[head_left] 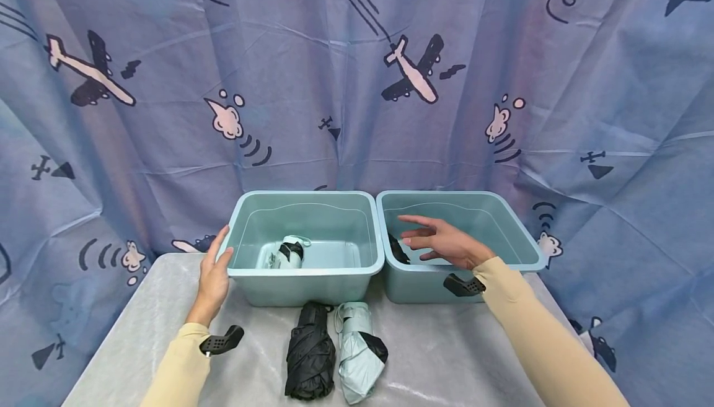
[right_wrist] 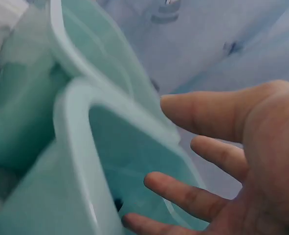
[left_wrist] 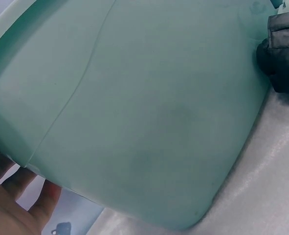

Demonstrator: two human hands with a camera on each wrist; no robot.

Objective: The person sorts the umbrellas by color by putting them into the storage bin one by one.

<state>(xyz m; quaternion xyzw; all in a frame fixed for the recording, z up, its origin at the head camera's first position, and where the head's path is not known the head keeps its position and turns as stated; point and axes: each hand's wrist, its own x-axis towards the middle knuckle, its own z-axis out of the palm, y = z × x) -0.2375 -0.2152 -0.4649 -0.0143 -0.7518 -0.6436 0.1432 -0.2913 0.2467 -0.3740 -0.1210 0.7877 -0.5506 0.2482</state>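
Observation:
My left hand rests against the left side of the left light-green bin, its fairly straight fingers along the outer wall and the thumb near the front corner. My right hand hovers over the right light-green bin, fingers spread and holding nothing. Below it, partly hidden by the rim, lies a black object. Inside the left bin is a pale folded umbrella with a black band. In front of the bins lie a folded black umbrella and a folded pale-green umbrella.
The two bins stand side by side at the back of a table with a pale grey cover. A blue curtain printed with airplanes hangs right behind them. Each wrist wears a black camera mount.

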